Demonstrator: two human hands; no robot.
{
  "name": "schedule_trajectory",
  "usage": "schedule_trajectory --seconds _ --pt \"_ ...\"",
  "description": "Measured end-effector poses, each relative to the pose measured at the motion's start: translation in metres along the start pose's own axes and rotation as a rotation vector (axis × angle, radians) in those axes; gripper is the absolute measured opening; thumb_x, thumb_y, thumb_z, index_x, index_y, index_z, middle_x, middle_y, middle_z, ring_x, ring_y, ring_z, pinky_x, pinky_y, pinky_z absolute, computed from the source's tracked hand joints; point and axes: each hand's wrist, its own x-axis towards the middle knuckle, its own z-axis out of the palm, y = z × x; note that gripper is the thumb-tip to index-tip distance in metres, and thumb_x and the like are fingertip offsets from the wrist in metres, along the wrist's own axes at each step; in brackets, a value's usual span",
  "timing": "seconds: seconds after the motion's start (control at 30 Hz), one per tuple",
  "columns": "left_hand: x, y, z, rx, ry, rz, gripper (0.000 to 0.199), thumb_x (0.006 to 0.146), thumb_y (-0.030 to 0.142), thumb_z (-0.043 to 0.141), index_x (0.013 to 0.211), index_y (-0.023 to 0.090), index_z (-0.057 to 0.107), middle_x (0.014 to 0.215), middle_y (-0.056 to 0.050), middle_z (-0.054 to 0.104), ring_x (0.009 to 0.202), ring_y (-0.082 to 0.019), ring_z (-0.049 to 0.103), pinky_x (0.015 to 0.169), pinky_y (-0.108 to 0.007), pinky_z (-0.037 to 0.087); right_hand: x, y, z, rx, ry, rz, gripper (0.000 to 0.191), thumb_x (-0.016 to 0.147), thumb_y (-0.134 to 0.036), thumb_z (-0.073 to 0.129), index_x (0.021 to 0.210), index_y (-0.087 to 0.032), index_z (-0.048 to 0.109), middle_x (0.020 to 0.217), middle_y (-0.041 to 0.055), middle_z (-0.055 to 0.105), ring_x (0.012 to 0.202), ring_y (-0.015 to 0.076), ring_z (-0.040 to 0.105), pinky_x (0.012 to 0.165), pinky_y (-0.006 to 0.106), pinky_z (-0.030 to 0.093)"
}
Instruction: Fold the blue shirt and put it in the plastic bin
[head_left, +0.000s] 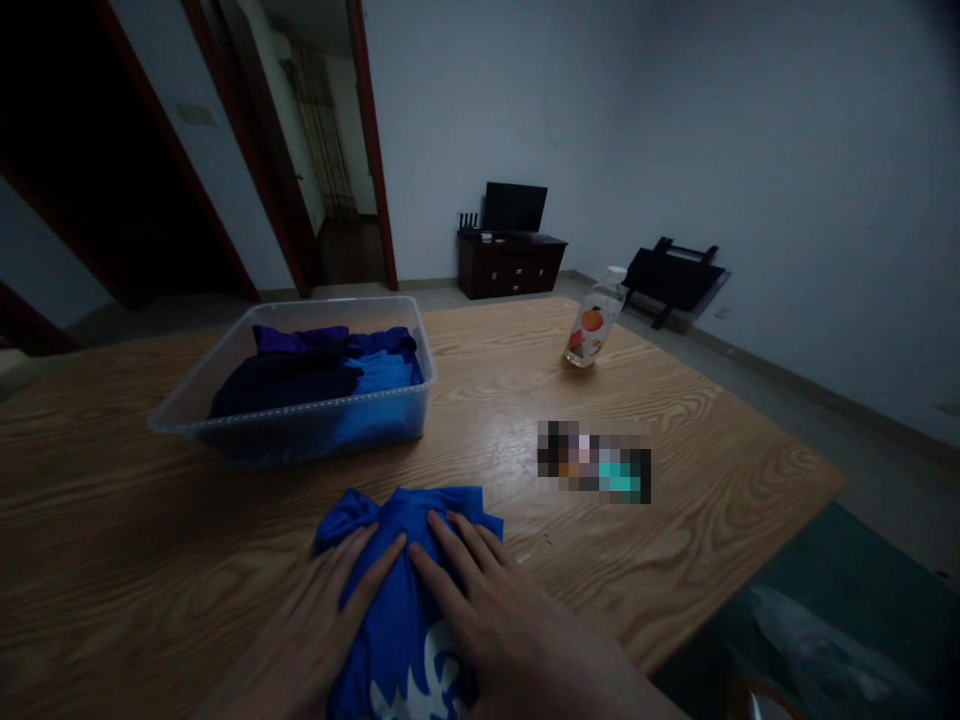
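Lay the left hand [330, 590] and right hand [487, 590] lightly, as now, fingers spread and grasping nothing, on the rumpled blue cloth [397, 575] with its white print [424, 690], down on the near part of the wooden table [697, 450]. To smooth well, probably best to work outward from between the thumbs, easing creases toward the bunched far edge without dragging the layers beneath; mind the loose bulge by the left fingertips. Beyond, to the left, note the clear plastic bin [262, 440] holding dark clothes [277, 385] and a bright blue garment [382, 372]; to the right, a blurred-out patch [592, 462] and a capped bottle [596, 320]. Farther off in the dim room, find a television [515, 208] on a dark cabinet [510, 268], an open doorway [349, 150] and pale walls [465, 100]
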Motion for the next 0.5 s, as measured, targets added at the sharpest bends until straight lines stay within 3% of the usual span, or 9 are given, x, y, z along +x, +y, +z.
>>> schedule_trajectory --seconds 0.17,0.3,0.4,0.5 --pt "-0.005 -0.005 0.014 0.022 0.078 -0.053 0.099 0.069 0.052 0.089 0.161 0.036 0.056 0.161 -0.013 0.061 0.146 -0.047 0.057 0.121 -0.060 0.050 0.002 -0.008 0.001 -0.007 0.004 0.000 0.130 0.091 -0.059 0.080 0.176 -0.026 -0.013 0.184 0.0191 0.001 0.168 0.0493 0.011 0.133 0.068 0.023" --pt "-0.014 -0.008 0.020 0.010 0.107 -0.055 0.081 0.074 0.041 0.086 0.153 0.037 0.065 0.145 -0.011 0.073 0.131 -0.041 0.071 0.112 -0.052 0.058 0.004 -0.013 0.006 0.000 0.052 -0.010 0.119 0.093 -0.062 0.077 0.178 -0.023 0.002 0.180 0.0212 0.027 0.161 0.0484 0.032 0.130 0.064 0.033" --pt "-0.021 -0.009 0.017 -0.036 0.118 -0.046 0.075 0.077 0.040 0.085 0.150 0.037 0.066 0.141 -0.008 0.076 0.125 -0.037 0.075 0.107 -0.046 0.062 0.002 -0.019 -0.001 0.036 0.093 -0.017 0.117 0.089 -0.054 0.084 0.177 -0.024 0.012 0.173 0.0184 0.041 0.155 0.0423 0.043 0.129 0.057 0.037" --pt "-0.023 -0.009 0.007 -0.128 0.185 -0.024 0.072 0.074 0.051 0.089 0.142 0.040 0.071 0.141 -0.003 0.077 0.124 -0.035 0.075 0.109 -0.044 0.061 -0.005 -0.027 -0.017 0.131 0.091 0.015 0.114 0.083 -0.038 0.091 0.174 -0.030 0.023 0.168 0.0129 0.048 0.147 0.0366 0.053 0.123 0.047 0.044"
